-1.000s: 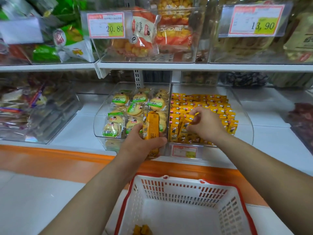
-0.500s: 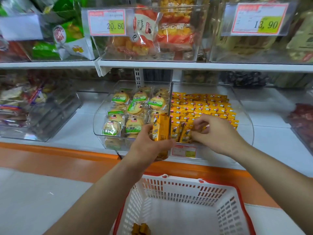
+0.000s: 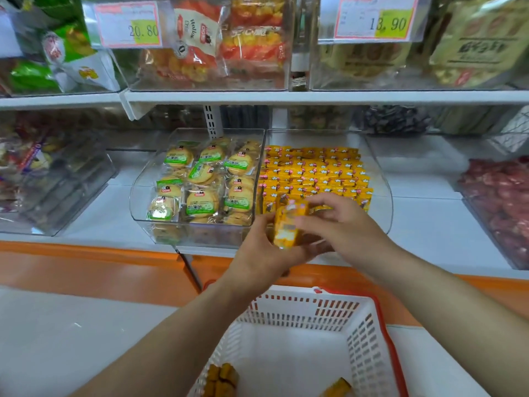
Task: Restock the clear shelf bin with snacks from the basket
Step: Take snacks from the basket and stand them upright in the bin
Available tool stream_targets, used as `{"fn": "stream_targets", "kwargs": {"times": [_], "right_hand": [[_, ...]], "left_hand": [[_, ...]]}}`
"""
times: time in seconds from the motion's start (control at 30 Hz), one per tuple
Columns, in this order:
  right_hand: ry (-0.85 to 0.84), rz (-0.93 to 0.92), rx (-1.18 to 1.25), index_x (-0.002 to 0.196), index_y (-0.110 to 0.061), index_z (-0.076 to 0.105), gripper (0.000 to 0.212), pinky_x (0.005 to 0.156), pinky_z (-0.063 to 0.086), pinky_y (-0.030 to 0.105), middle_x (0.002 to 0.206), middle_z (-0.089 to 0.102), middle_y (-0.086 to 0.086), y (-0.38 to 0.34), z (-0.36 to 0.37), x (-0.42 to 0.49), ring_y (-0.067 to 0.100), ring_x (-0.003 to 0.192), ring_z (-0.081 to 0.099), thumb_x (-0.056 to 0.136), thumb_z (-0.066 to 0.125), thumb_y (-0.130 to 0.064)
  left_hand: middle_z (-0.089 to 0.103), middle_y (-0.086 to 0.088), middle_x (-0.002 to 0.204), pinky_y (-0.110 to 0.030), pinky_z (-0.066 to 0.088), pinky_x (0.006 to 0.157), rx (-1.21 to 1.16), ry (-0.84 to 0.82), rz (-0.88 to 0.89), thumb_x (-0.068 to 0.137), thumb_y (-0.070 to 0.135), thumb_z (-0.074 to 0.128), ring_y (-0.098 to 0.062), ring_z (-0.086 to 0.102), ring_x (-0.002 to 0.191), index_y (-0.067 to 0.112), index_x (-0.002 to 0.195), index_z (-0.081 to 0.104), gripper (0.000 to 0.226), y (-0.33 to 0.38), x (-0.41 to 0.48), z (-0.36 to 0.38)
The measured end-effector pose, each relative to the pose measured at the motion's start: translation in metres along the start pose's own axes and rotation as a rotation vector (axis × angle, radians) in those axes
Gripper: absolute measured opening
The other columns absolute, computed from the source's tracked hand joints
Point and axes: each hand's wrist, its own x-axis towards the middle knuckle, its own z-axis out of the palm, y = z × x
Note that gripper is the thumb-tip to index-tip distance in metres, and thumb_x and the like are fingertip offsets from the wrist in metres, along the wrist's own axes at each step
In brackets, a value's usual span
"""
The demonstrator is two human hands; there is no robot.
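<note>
The clear shelf bin (image 3: 382, 193) on the lower shelf holds rows of small yellow snack packs (image 3: 312, 173). My left hand (image 3: 263, 253) grips a stack of the same yellow snack packs (image 3: 287, 226) at the bin's front edge. My right hand (image 3: 343, 224) meets it from the right, fingers curled over the top of that stack. Below, the white basket with a red rim (image 3: 369, 336) holds a few brown-yellow packs (image 3: 221, 379) at its bottom.
A second clear bin (image 3: 143, 207) of green-labelled round biscuits stands left of the yellow one. Bins of red sweets (image 3: 498, 202) sit at the right, mixed snacks at the left. An upper shelf (image 3: 286, 97) with price tags overhangs. An orange ledge (image 3: 114, 259) runs below.
My left hand has carried its yellow stack rightward, from in front of the biscuit bin to the yellow bin's front. My right hand has drawn back from the rows and closed on that stack.
</note>
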Motion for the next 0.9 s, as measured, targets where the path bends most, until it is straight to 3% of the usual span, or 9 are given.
{"fn": "stream_targets", "kwargs": {"times": [0.07,0.17,0.33,0.4,0.5,0.6,0.67,0.77,0.9], "right_hand": [[0.044,0.062,0.172,0.121,-0.018,0.061,0.036,0.074,0.062,0.046,0.101,0.074,0.012,0.002,-0.01,0.003,0.028,0.083,0.075,0.086,0.072,-0.012],[-0.08,0.095,0.311,0.109,-0.023,0.062,0.035,0.066,0.059,0.04,0.105,0.064,0.022,0.007,-0.024,0.003,0.035,0.079,0.073,0.079,0.067,-0.005],[-0.297,0.082,0.102,0.088,-0.018,0.068,0.021,0.08,0.06,0.048,0.097,0.069,0.018,0.014,-0.024,-0.003,0.033,0.084,0.072,0.075,0.083,-0.021],[-0.288,0.038,0.001,0.095,-0.013,0.068,0.031,0.087,0.056,0.051,0.097,0.073,0.018,0.014,-0.018,-0.004,0.027,0.083,0.071,0.072,0.079,-0.03],[-0.384,0.074,0.013,0.119,-0.017,0.064,0.047,0.091,0.054,0.052,0.112,0.072,0.011,0.013,-0.019,0.0,0.027,0.094,0.073,0.076,0.081,-0.019],[-0.459,0.07,0.05,0.123,-0.036,0.062,0.052,0.071,0.058,0.039,0.111,0.071,0.002,0.011,-0.028,0.007,0.035,0.097,0.071,0.079,0.08,-0.013],[-0.326,0.007,0.034,0.116,-0.042,0.063,0.051,0.06,0.056,0.031,0.105,0.07,0.002,0.011,-0.035,0.018,0.029,0.086,0.074,0.082,0.078,-0.007],[0.054,-0.106,-0.149,0.101,-0.042,0.062,0.045,0.061,0.052,0.028,0.092,0.064,0.0,0.019,-0.045,0.039,0.015,0.076,0.069,0.077,0.082,-0.01],[0.258,-0.119,-0.286,0.105,-0.032,0.058,0.042,0.061,0.045,0.027,0.08,0.066,-0.009,0.033,-0.044,0.068,-0.003,0.062,0.059,0.075,0.086,-0.03]], "left_hand": [[0.074,0.014,0.079,-0.025,0.056,0.063,-0.119,0.02,-0.06,0.06,0.036,0.09,-0.005,0.07,0.071,0.031,0.126,0.055,0.075,0.002,0.001,-0.001],[0.075,0.01,0.081,-0.027,0.055,0.063,-0.187,0.033,-0.115,0.057,0.033,0.091,-0.008,0.073,0.072,0.026,0.121,0.061,0.071,0.004,0.002,-0.006],[0.074,0.006,0.077,-0.026,0.053,0.056,-0.183,0.04,-0.095,0.053,0.039,0.092,-0.009,0.07,0.067,0.026,0.104,0.066,0.059,0.004,0.0,-0.013],[0.073,0.004,0.077,-0.026,0.05,0.053,-0.205,0.038,-0.104,0.06,0.036,0.091,-0.011,0.069,0.063,0.023,0.105,0.064,0.054,0.004,0.0,-0.016],[0.07,-0.003,0.083,-0.027,0.051,0.053,-0.222,0.091,-0.121,0.062,0.037,0.092,-0.013,0.067,0.062,0.016,0.117,0.06,0.067,0.008,0.0,-0.018],[0.076,-0.005,0.087,-0.028,0.055,0.055,-0.26,0.139,-0.141,0.076,0.036,0.085,-0.015,0.073,0.069,0.01,0.124,0.059,0.06,0.012,0.0,-0.025],[0.078,-0.007,0.098,-0.032,0.058,0.058,-0.289,0.165,-0.161,0.091,0.023,0.074,-0.018,0.076,0.074,0.011,0.125,0.062,0.039,0.014,0.001,-0.032],[0.075,-0.013,0.111,-0.04,0.063,0.067,-0.293,0.208,-0.179,0.095,0.008,0.068,-0.023,0.076,0.082,0.018,0.131,0.06,0.038,0.013,0.005,-0.04],[0.078,-0.008,0.101,-0.043,0.063,0.071,-0.204,0.249,-0.144,0.096,0.005,0.066,-0.026,0.075,0.086,0.018,0.13,0.062,0.037,0.009,0.008,-0.045]]}}
